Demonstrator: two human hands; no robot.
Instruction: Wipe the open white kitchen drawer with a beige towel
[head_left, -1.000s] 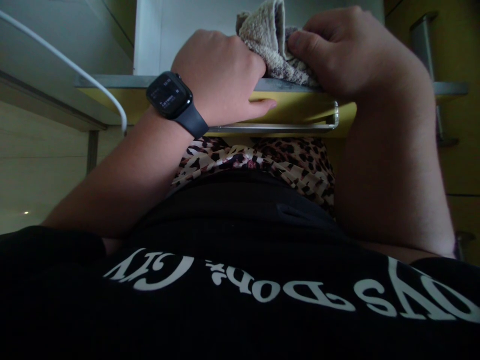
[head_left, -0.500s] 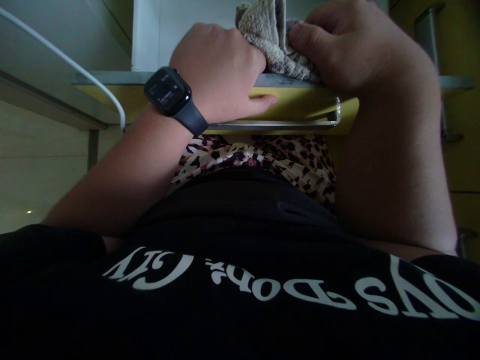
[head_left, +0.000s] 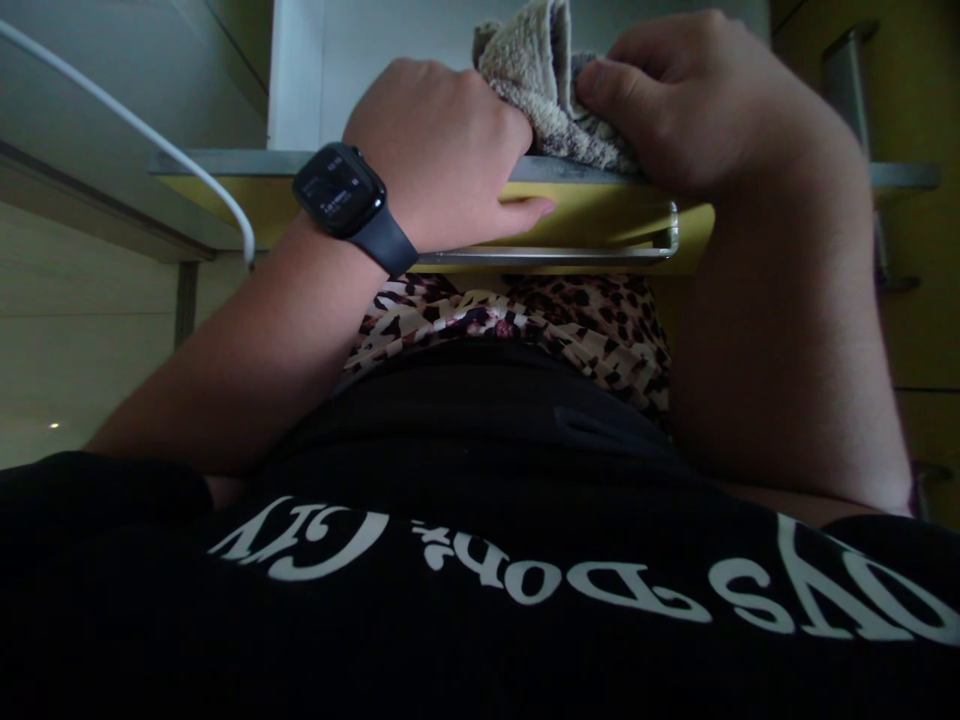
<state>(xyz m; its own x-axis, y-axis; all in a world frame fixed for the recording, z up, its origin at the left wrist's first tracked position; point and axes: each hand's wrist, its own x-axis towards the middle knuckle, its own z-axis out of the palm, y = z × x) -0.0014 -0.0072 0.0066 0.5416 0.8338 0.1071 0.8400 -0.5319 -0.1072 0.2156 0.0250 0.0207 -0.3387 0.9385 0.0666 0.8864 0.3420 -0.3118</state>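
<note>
A beige, nubby cloth (head_left: pixel 541 95) sits bunched on the grey counter edge (head_left: pixel 217 162), pinched between both my hands. My right hand (head_left: pixel 694 100) is closed on its right side, thumb pressed into the fabric. My left hand (head_left: pixel 442 150), with a dark smartwatch (head_left: pixel 339 192) on the wrist, is curled against the cloth's left side. Its thumb lies along the yellow drawer front (head_left: pixel 600 215), and its fingertips are hidden behind the edge. Both forearms reach up from my body.
A metal bar handle (head_left: pixel 570 254) runs along the yellow drawer below the counter. A white cable (head_left: pixel 150 135) hangs down at the left. Yellow cabinet fronts with metal handles (head_left: pixel 847 90) stand at the right. My black printed shirt fills the lower view.
The view dipped a little and came back. Both hands stay closed on the cloth at the counter edge with no clear movement.
</note>
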